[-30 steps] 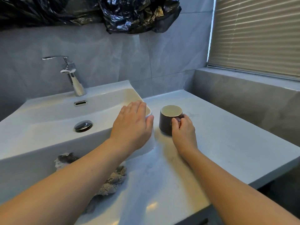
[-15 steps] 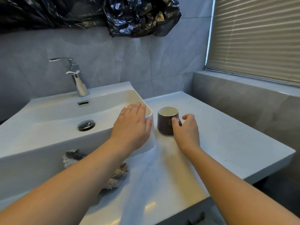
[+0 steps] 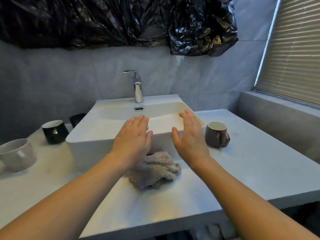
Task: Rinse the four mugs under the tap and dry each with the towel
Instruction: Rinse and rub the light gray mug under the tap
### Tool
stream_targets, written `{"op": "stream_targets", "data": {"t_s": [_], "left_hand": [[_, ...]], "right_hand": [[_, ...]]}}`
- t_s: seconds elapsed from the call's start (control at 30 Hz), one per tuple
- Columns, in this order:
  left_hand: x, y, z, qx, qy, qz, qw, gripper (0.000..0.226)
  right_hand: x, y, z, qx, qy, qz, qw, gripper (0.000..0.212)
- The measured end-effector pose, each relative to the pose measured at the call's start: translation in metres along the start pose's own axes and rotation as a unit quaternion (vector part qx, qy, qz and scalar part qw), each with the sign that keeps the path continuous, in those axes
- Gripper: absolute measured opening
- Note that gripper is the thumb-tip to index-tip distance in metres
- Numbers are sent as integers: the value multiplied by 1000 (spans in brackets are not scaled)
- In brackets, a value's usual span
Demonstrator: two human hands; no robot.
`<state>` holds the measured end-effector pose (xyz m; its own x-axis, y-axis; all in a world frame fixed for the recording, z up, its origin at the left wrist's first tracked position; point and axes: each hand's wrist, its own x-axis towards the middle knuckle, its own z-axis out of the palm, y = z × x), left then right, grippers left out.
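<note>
A dark brown mug stands upright on the counter right of the white sink, handle pointing right. Left of the sink stand a black mug, a white mug and a dark object half hidden behind the sink's corner. A crumpled grey towel lies on the counter in front of the sink. My left hand hovers flat over the sink's front rim, fingers straight. My right hand is open over the rim, just left of the brown mug, holding nothing. The chrome tap runs no water.
A black plastic sheet hangs on the tiled wall above the tap. A window blind and a grey ledge bound the counter on the right. The pale counter stretches right of the brown mug to its front edge.
My right hand has let go of the brown mug and moved left over the sink rim. My left hand has lifted from the sink's corner. The view has swung left, revealing the mugs there.
</note>
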<state>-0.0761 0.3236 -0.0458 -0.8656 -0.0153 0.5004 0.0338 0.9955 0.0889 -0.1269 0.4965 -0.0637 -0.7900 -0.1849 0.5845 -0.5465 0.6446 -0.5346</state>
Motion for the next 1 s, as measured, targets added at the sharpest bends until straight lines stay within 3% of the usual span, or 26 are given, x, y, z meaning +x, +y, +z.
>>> {"op": "stream_targets", "data": {"t_s": [0.3,0.57,0.77,0.87,1.0], "left_hand": [[-52,-110,-46,6,2,-107,994,51],[-63,-202,-88,-7,-2,-195,981,30],[-68,-305,-114,18,-52,-327,943,43],[-82,-359,-113,-29,-48,-407,912,66],[-103,-411,-86,-147,-50,-471,868,78]], "right_hand": [[2,-105,66,71,-69,-113,989,38],[27,-193,131,67,-211,-194,956,34],[46,-274,205,92,-287,-164,939,32],[40,-306,249,90,-346,-133,924,34],[32,-318,302,99,-415,-54,903,31]]}}
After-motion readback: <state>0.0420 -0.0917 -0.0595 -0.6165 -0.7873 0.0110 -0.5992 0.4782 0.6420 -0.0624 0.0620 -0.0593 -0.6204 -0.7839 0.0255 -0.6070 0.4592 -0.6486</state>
